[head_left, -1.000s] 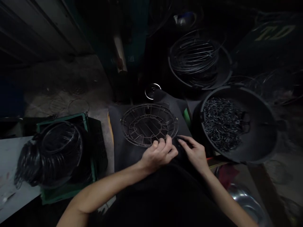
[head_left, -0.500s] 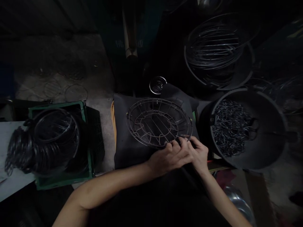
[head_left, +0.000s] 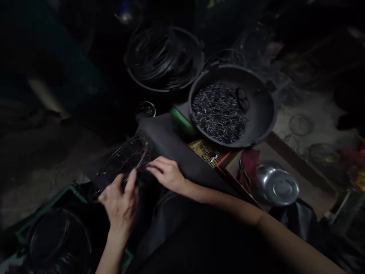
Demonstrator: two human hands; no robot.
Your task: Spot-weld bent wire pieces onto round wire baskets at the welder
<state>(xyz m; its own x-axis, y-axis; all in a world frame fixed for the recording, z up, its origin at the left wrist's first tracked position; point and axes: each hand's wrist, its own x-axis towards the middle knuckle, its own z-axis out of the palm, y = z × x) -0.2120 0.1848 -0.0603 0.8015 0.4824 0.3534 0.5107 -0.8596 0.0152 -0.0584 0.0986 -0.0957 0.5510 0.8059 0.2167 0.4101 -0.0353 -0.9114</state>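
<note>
In dim light I see a green crate (head_left: 45, 209), my left hand (head_left: 119, 201) at the near edge of a wire basket (head_left: 122, 158), my right hand (head_left: 168, 174) at its right, either grip's hold unclear, then dark sheeting (head_left: 176, 146).

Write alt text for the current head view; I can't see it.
A person's left hand is at a blurred wire basket, the right hand close beside it; any grip is unclear. Beyond them, a dark tub holds small wire pieces and a second tub holds looped wire; a shiny metal bowl lies at right.
</note>
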